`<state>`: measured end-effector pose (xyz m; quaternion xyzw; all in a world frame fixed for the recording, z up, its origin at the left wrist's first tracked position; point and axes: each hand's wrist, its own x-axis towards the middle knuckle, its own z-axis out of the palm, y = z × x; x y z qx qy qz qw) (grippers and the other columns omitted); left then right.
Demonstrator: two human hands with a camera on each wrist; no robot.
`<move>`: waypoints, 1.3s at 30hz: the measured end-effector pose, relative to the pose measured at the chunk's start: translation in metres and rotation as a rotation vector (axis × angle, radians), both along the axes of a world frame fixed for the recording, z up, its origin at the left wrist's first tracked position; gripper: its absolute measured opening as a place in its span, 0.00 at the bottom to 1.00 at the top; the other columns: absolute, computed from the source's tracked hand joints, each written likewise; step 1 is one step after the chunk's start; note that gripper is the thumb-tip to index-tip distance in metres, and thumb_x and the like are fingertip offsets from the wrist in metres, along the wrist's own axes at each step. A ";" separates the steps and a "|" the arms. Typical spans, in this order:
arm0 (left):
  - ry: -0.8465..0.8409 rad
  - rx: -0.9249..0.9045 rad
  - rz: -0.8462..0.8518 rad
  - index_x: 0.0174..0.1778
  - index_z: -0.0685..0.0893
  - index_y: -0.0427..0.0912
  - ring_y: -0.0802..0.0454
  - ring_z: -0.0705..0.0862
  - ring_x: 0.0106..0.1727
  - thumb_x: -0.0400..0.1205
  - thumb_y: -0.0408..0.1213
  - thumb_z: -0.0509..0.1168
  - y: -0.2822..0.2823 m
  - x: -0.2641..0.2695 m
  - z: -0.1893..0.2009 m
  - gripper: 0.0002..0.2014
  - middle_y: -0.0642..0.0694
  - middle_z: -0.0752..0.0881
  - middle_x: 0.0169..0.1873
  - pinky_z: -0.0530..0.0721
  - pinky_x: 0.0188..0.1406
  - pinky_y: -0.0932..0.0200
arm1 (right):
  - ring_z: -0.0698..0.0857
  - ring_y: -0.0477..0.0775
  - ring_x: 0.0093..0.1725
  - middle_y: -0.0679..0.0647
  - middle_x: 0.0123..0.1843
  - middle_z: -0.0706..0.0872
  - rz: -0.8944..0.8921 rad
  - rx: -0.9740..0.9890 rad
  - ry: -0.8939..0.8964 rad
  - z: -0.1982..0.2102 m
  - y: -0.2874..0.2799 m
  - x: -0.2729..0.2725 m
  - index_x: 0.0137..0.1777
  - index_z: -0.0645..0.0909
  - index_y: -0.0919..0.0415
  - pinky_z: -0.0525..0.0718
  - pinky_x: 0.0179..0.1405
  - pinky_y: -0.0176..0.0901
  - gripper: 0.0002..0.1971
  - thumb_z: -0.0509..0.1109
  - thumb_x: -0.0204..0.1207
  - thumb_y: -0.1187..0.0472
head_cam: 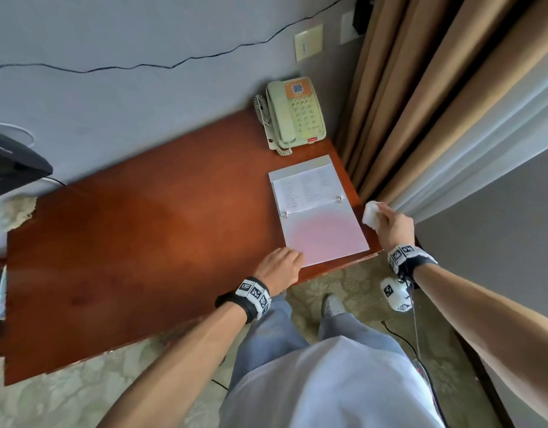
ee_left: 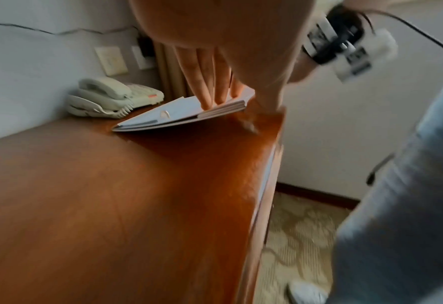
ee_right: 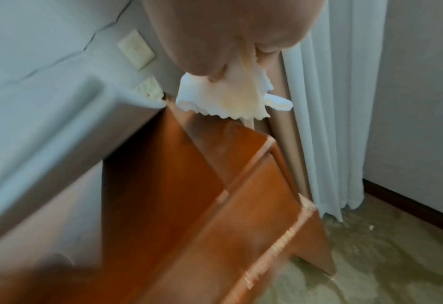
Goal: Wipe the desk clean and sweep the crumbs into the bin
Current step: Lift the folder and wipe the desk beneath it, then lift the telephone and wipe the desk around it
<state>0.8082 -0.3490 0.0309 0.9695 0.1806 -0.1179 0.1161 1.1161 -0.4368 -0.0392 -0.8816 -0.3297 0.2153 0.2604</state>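
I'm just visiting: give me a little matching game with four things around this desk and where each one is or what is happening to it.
Things:
1. pale green desk telephone
2. open white ring binder
3. crumpled white tissue
4. reddish-brown wooden desk

States:
A. held in the right hand
B. carries the other objects
C. far corner by the wall
D. left hand on its near corner

Pairs: 1-C, 2-D, 3-A, 4-B

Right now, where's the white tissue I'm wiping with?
In the head view the tissue is bunched in your right hand, at the desk's right edge, between the open binder and the curtain.
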 end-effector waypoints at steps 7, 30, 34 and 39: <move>0.123 0.060 -0.211 0.45 0.86 0.45 0.50 0.85 0.35 0.67 0.44 0.78 -0.028 -0.004 -0.036 0.14 0.50 0.84 0.36 0.80 0.36 0.56 | 0.86 0.68 0.60 0.66 0.61 0.88 -0.050 0.064 0.027 0.023 0.082 0.002 0.71 0.82 0.47 0.85 0.62 0.52 0.18 0.58 0.86 0.58; 0.257 -0.273 0.082 0.90 0.55 0.53 0.33 0.36 0.88 0.74 0.47 0.81 0.049 0.039 -0.060 0.53 0.35 0.39 0.89 0.50 0.87 0.42 | 0.75 0.68 0.74 0.69 0.76 0.72 0.156 -0.268 -0.196 -0.007 0.251 -0.026 0.81 0.65 0.64 0.78 0.64 0.53 0.24 0.58 0.85 0.66; 0.157 -0.306 0.068 0.89 0.57 0.51 0.35 0.38 0.89 0.73 0.48 0.81 0.053 0.032 -0.065 0.52 0.36 0.42 0.89 0.49 0.86 0.44 | 0.81 0.67 0.69 0.66 0.79 0.66 0.270 -0.334 -0.332 -0.013 0.257 -0.058 0.81 0.63 0.66 0.83 0.53 0.56 0.34 0.62 0.73 0.79; -0.118 -0.628 0.437 0.81 0.75 0.39 0.43 0.59 0.88 0.84 0.35 0.71 0.091 0.002 -0.050 0.28 0.41 0.61 0.88 0.58 0.88 0.39 | 0.81 0.65 0.69 0.63 0.80 0.68 0.428 -0.306 -0.338 -0.015 0.272 -0.137 0.82 0.62 0.63 0.84 0.57 0.52 0.34 0.64 0.75 0.76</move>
